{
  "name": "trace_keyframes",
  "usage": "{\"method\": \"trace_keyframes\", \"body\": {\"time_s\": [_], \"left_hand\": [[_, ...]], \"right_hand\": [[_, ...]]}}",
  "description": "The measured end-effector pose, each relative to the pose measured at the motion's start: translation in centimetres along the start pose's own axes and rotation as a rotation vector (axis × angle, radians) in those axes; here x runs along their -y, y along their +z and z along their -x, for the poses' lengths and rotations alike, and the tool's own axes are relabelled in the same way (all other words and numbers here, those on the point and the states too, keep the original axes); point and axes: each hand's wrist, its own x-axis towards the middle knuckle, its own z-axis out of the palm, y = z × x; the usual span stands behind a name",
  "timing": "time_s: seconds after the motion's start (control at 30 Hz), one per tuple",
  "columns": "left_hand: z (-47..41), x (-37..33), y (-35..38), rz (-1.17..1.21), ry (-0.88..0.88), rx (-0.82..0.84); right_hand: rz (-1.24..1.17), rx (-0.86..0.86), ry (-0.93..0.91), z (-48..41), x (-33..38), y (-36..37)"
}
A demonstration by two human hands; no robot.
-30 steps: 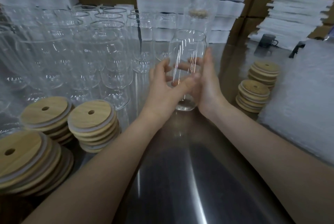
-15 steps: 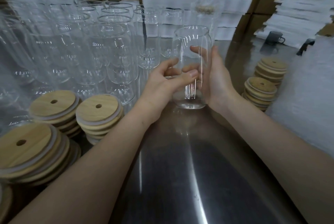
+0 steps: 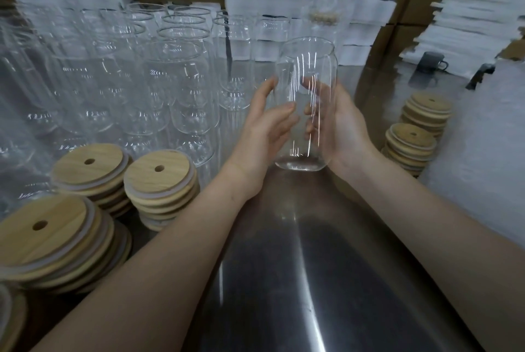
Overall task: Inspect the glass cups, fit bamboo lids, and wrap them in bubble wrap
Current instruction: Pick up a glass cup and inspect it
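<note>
A clear can-shaped glass cup (image 3: 306, 67) stands upright in the air between my hands, above the steel table (image 3: 298, 280). My right hand (image 3: 345, 130) cradles its right side, fingers curled round the back of the glass. My left hand (image 3: 265, 127) touches its left side with the thumb and fingers nearly straight. Stacks of bamboo lids (image 3: 159, 181) with a straw hole sit at the left, and two more stacks of lids (image 3: 412, 144) at the right. A sheet of bubble wrap (image 3: 483, 147) lies at the right edge.
Several empty glass cups (image 3: 176, 76) stand in rows at the back left. White foam sheets (image 3: 477, 28) and cardboard boxes are piled behind. A dark mug (image 3: 430, 63) stands at the far right.
The cup has turned a little between my hands. My left hand's fingers have slid along the glass and straightened. The view has shifted slightly.
</note>
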Motion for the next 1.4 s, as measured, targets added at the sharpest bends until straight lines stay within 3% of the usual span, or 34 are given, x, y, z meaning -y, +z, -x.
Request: {"method": "trace_keyframes", "body": {"time_s": [0.17, 0.23, 0.43, 0.77, 1.0, 1.17, 1.27, 1.4], "left_hand": [[0.0, 0.2, -0.1, -0.118, 0.057, -0.038], [0.1, -0.2, -0.1, -0.151, 0.065, -0.084], [-0.2, -0.1, 0.3, 0.007, 0.077, -0.22], [-0.1, -0.5, 0.1, 0.23, 0.077, -0.05], [0.1, -0.9, -0.1, 0.218, -0.076, 0.101], [-0.3, 0.0, 0.5, -0.045, 0.112, -0.09], [-0.4, 0.4, 0.1, -0.063, 0.187, -0.224], [-0.2, 0.6, 0.7, -0.119, 0.162, -0.143]], "right_hand": [[-0.099, 0.103, 0.031, 0.9, -0.6, 0.9], [-0.023, 0.075, 0.012, 1.0, -0.9, 1.1], [0.031, 0.024, 0.03, 0.8, -1.3, 1.2], [-0.093, 0.086, 0.086, 0.1, -0.6, 0.6], [-0.267, 0.1, 0.169, 0.2, -0.6, 0.8], [-0.238, 0.1, 0.112, 0.6, -0.6, 0.5], [-0.112, 0.07, 0.04, 0.6, -0.2, 0.6], [0.179, 0.016, -0.268, 0.9, 0.0, 1.3]]}}
